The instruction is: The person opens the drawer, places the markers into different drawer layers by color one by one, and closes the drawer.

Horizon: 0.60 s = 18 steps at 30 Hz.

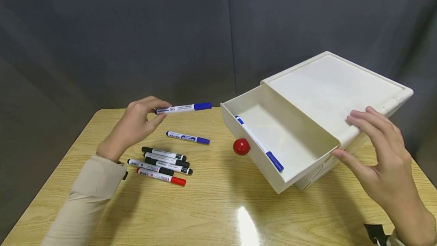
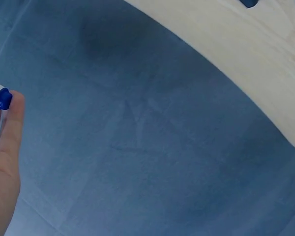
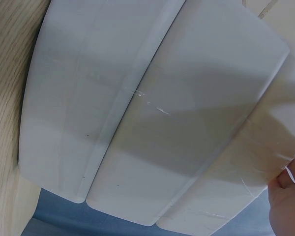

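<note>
1. Left hand point(image 1: 134, 121): pinches a blue-capped marker point(image 1: 182, 108) at its rear end between thumb and fingers, raised near the far edge of the table point(image 1: 211, 212). Holding it by the tail apparently leaves the cap end free, pointing toward the drawer.
2. Right hand point(image 1: 392, 158): fingers spread on the edge of the white cabinet point(image 1: 338, 90), thumb apart at the near front corner. This is judged a bracing contact, to steady the cabinet.
3. Drawer point(image 1: 263, 164): pulled out from the cabinet, on the table's right half; its red knob point(image 1: 241, 147) faces left. Being open, it leaves the inside reachable from above.
4. Blue marker in the drawer point(image 1: 255, 137): lies along the front wall, possibly because the floor slopes that way; a slope cannot be confirmed.
5. Loose blue marker point(image 1: 187, 137): lies alone on the table, between the drawer and the left edge.
6. Four black markers point(image 1: 167, 166) and one red marker point(image 1: 160, 175): bunched on the table's left half, the red closest to the near edge; seemingly grouped by colour, apart from the blue.
</note>
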{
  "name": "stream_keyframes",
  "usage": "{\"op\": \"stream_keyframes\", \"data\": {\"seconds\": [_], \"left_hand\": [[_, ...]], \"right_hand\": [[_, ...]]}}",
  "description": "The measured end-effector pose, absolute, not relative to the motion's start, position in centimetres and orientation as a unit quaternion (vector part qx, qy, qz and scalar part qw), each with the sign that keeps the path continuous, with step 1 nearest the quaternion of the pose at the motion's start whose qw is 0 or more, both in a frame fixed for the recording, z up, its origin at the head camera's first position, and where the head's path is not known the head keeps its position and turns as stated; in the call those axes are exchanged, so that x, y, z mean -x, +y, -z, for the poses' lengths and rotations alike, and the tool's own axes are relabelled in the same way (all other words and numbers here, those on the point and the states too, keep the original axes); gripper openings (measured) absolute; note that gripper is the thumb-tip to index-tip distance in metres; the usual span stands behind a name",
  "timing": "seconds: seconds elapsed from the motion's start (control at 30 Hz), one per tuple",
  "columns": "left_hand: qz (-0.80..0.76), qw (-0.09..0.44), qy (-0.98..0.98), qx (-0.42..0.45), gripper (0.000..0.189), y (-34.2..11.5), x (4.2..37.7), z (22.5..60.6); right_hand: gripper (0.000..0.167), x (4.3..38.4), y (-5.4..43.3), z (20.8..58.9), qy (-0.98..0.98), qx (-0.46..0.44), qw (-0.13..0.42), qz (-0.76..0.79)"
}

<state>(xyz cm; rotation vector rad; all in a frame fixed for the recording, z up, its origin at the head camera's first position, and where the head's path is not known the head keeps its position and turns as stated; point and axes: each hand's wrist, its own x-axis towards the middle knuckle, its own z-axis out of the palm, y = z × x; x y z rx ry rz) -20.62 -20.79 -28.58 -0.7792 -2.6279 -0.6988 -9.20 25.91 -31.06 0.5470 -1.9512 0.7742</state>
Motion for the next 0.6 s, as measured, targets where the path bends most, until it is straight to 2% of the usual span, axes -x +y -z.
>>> {"op": "stream_keyframes", "data": {"seconds": [0.27, 0.6], "left_hand": [[0.244, 0.184, -0.908, 0.287, 0.024, -20.3, 20.7, 27.2], [0.257, 0.191, -0.899, 0.298, 0.026, -18.9, 20.0, 25.7]], "right_hand": [[0.078, 9.1, 25.4, 30.7, -0.796, -0.22, 0.469, -0.314], [0.079, 9.0, 25.2, 30.4, -0.796, -0.216, 0.467, -0.317]]}}
